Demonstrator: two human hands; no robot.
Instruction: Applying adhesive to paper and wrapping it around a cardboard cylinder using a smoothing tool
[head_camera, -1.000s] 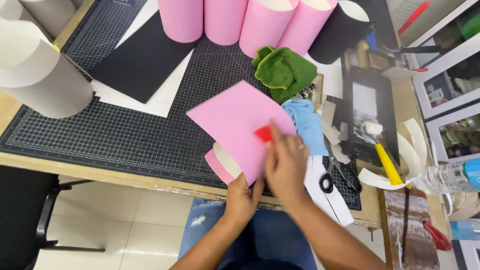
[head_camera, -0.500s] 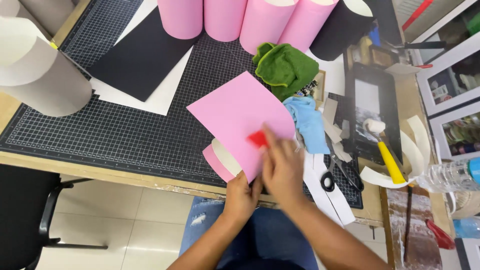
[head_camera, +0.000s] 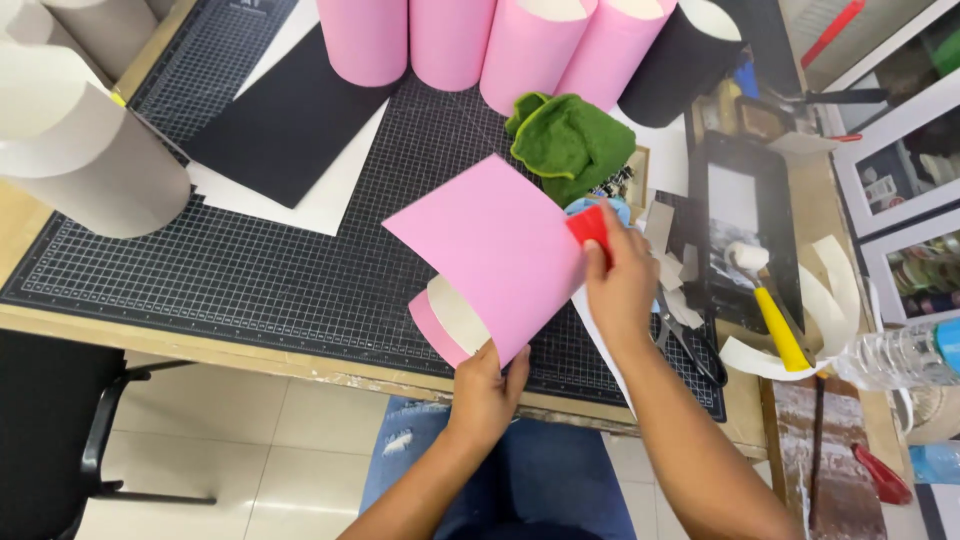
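A pink sheet (head_camera: 490, 250) curls over a cylinder form whose pale inner side (head_camera: 458, 315) shows at its lower left, lying on the black gridded cutting mat (head_camera: 250, 270). My left hand (head_camera: 487, 388) grips the near end of the pink sheet at the table's front edge. My right hand (head_camera: 622, 285) presses a small red flat tool (head_camera: 588, 226) against the sheet's right edge.
Several upright pink tubes (head_camera: 450, 40) and a black one (head_camera: 680, 65) stand at the back. Grey tubes (head_camera: 80, 160) lie at left. A green cloth (head_camera: 570, 145), scissors (head_camera: 690, 345), a yellow-handled roller (head_camera: 765, 305) by a black tray, and a plastic bottle (head_camera: 900, 355) sit to the right.
My right hand has slid the red tool up and to the right along the pink sheet, from its lower middle to its right edge. The left hand keeps its hold.
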